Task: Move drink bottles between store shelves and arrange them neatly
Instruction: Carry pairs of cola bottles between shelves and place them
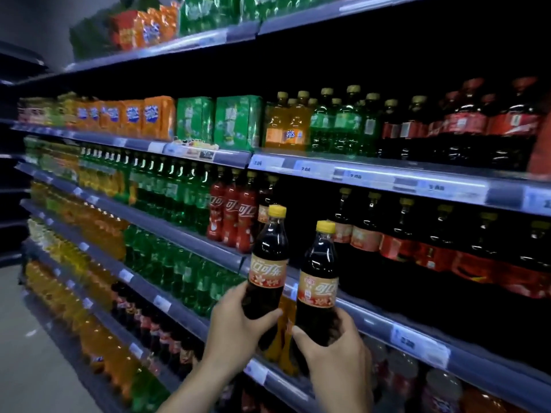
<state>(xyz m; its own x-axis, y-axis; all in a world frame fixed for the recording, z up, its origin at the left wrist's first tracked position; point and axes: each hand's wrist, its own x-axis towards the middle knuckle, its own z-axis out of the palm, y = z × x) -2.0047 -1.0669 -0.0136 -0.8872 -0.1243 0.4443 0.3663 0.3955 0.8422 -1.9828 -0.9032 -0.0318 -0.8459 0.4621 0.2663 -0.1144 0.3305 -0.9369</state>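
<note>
My left hand [238, 320] grips the lower body of a dark cola bottle [269, 257] with a yellow cap and a pale orange label. My right hand [337, 350] grips a second bottle of the same kind [319, 281], just to the right of the first. Both bottles are upright, held in front of the middle shelf [208, 245]. Behind them on that shelf is a dark gap between the red-labelled cola bottles [232, 210] on the left and a row of yellow-capped cola bottles [417, 234] on the right.
Green soda bottles [167, 186] fill the shelf to the left, with orange and green bottles below. The shelf above holds orange and green multipacks [196, 120] and large cola bottles [465, 123]. Price-tag rails [387, 174] edge each shelf. A grey aisle floor [26, 353] lies lower left.
</note>
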